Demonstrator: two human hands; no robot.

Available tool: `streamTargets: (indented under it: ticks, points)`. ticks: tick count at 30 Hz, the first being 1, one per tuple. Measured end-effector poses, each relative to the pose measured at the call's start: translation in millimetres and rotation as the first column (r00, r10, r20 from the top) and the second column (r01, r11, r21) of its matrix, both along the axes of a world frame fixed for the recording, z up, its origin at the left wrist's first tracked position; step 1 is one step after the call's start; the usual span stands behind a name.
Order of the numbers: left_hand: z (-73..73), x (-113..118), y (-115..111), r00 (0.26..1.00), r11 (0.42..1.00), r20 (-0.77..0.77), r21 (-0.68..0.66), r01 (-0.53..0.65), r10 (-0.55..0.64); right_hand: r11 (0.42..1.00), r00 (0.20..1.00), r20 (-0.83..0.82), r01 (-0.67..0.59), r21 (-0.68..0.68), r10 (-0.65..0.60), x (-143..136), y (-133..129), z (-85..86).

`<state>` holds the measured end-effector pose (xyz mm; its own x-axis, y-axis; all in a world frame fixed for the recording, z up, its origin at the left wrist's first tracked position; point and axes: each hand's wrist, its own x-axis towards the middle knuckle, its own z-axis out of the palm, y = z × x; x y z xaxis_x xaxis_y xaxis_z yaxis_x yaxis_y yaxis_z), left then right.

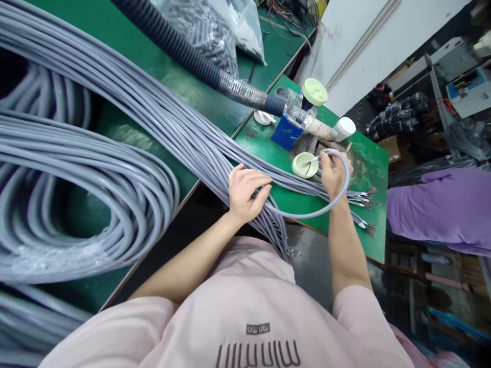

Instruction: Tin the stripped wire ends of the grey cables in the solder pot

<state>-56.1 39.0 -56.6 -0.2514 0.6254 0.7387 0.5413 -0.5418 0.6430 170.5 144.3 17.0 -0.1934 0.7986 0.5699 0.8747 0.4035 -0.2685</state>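
My right hand (333, 174) pinches one grey cable (307, 213) near its end, and the cable loops around beside my wrist. The cable's thin bare wires point left over a small round container (296, 164) with a pale rim. My left hand (247, 193) rests on the bundle of grey cables (184, 125), thumb and fingers apart. Several cable ends with reddish stripped wires (370, 193) lie on the green table, to the right of my right forearm.
A ribbed black hose (172, 48) reaches a blue box (287, 132). Near it stand a lidded jar (314, 92) and a white cup (345, 128). Large cable coils (146, 179) lie at left. A person in a purple top (441, 204) is at right.
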Motion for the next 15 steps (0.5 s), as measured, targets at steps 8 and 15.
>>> streamTargets:
  ticks: [8,15]
  points:
    - [-2.4,-2.0,-0.5,0.999,0.999,0.043,0.024,-0.032,0.031,0.982,0.986,-0.006,0.165,0.093,-0.165,51.1,36.1,17.9]
    - [-7.3,-2.8,-3.0,0.999,0.999,-0.001,-0.032,-0.043,0.042,0.942,0.943,0.007,0.331,-0.055,-0.331,84.1,71.0,4.4]
